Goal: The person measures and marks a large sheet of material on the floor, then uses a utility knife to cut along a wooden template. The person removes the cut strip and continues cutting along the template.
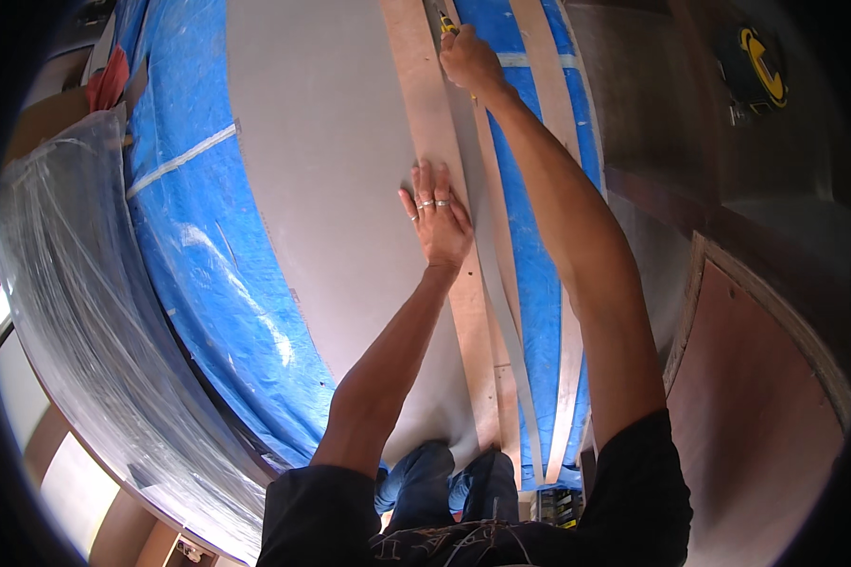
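Note:
My left hand (440,222) lies flat with fingers spread, rings on some of them. It presses on a long, light wooden strip (463,312) and the grey sheet (321,151) beside it. Farther away, my right hand (471,61) is closed around a slim yellow-and-black utility knife (448,25) by the strip's right edge. The knife's blade cannot be made out. A narrow grey strip of sheet material (512,350) runs along the right of the wooden strip and curves toward me.
Blue tarp (208,255) lies beneath the sheet, with another wooden strip (558,85) on it at right. Clear plastic wrap (85,246) covers something bulky at left. A yellow-and-black tape measure (761,71) rests at far right, above a brown framed panel (756,397).

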`<state>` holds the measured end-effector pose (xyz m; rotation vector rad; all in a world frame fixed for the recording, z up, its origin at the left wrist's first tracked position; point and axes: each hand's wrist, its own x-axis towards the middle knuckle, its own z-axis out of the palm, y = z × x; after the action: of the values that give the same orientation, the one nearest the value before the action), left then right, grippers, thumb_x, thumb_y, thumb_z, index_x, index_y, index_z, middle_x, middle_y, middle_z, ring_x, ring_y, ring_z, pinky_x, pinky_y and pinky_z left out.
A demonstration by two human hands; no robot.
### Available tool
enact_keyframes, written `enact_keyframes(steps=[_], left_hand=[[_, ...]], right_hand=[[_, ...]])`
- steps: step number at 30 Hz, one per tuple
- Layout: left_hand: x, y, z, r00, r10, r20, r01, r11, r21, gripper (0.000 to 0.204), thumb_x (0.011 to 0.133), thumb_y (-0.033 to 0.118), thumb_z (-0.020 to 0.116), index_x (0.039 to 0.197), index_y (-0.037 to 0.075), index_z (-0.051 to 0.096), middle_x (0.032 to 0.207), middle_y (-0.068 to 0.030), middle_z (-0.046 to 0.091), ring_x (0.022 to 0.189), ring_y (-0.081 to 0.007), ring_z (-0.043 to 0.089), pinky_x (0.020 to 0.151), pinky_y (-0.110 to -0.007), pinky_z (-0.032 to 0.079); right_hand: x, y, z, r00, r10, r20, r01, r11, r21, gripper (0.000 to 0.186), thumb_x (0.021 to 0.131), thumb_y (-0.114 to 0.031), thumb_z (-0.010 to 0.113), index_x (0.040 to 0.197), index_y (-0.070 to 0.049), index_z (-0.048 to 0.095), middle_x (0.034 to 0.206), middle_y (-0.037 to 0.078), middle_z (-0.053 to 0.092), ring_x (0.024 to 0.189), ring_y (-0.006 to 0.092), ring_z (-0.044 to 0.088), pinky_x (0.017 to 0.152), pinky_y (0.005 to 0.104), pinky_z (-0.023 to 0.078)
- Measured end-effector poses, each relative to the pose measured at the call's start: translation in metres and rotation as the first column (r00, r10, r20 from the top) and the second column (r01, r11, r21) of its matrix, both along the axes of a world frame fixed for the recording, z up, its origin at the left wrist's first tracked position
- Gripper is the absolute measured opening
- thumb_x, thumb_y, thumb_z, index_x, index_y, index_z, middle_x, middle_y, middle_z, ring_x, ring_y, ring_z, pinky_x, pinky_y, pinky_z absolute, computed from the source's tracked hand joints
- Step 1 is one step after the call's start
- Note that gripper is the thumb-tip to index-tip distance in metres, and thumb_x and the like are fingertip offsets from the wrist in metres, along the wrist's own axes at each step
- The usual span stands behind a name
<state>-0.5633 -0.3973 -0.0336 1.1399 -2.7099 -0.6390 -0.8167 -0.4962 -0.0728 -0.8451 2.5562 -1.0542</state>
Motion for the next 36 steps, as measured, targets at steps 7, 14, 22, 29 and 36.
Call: enact_keyframes(steps=[7, 14, 22, 29, 36], left_hand=[[-0.001, 0.001, 0.002, 1.0, -0.002, 0.01, 0.002, 1.0, 0.018, 0.058, 0.095, 0.008, 0.052, 0.151, 0.014, 0.034, 0.16, -0.0127, 0.028, 0.151, -0.0295, 0.022, 0.125, -0.051, 0.006], [0.0, -0.002, 0.003, 0.999, -0.023, 0.023, 0.023, 0.999, 0.027, 0.062, 0.094, 0.008, 0.053, 0.152, 0.014, 0.032, 0.16, -0.015, 0.027, 0.152, -0.0312, 0.02, 0.125, -0.051, 0.005], [0.001, -0.001, 0.003, 1.0, -0.016, -0.027, 0.017, 0.999, 0.04, 0.058, 0.096, 0.012, 0.051, 0.151, 0.015, 0.034, 0.161, -0.0141, 0.026, 0.152, -0.0318, 0.02, 0.124, -0.053, 0.005], [0.001, -0.001, -0.002, 1.0, -0.003, -0.006, 0.003, 1.0, 0.001, 0.051, 0.1, 0.011, 0.045, 0.15, 0.016, 0.036, 0.16, -0.0123, 0.03, 0.151, -0.0305, 0.024, 0.124, -0.054, 0.009], [0.002, 0.0, -0.006, 0.999, -0.001, -0.053, -0.001, 0.999, -0.039, 0.049, 0.101, 0.011, 0.042, 0.15, 0.017, 0.036, 0.159, -0.0117, 0.031, 0.15, -0.031, 0.026, 0.123, -0.055, 0.009]], right_hand=[[-0.009, -0.012, 0.01, 0.974, -0.019, 0.228, -0.005, 0.995, 0.103, 0.041, 0.097, -0.032, 0.054, 0.113, 0.006, 0.053, 0.097, 0.024, 0.068, 0.084, 0.0406, 0.069, 0.075, 0.05, 0.056], [-0.027, -0.017, 0.04, 0.425, 0.867, -0.261, -0.431, 0.448, 0.783, 0.025, 0.088, -0.02, 0.065, 0.1, 0.002, 0.069, 0.096, 0.018, 0.072, 0.084, 0.0319, 0.071, 0.074, 0.0437, 0.057], [-0.046, -0.045, 0.013, 0.638, 0.763, 0.106, -0.641, 0.45, 0.622, 0.001, 0.062, -0.009, 0.072, 0.061, -0.008, 0.072, 0.066, 0.006, 0.069, 0.059, 0.0253, 0.066, 0.054, 0.0376, 0.051], [-0.02, -0.026, 0.038, 0.674, 0.681, 0.286, -0.665, 0.391, 0.637, 0.006, 0.06, -0.002, 0.074, 0.065, -0.004, 0.073, 0.073, 0.009, 0.073, 0.064, 0.0271, 0.07, 0.058, 0.0384, 0.057], [0.012, 0.006, 0.035, 0.645, 0.76, 0.074, -0.616, 0.46, 0.639, 0.026, 0.038, -0.01, 0.084, 0.062, -0.007, 0.074, 0.07, 0.011, 0.073, 0.066, 0.0285, 0.073, 0.054, 0.0388, 0.056]])
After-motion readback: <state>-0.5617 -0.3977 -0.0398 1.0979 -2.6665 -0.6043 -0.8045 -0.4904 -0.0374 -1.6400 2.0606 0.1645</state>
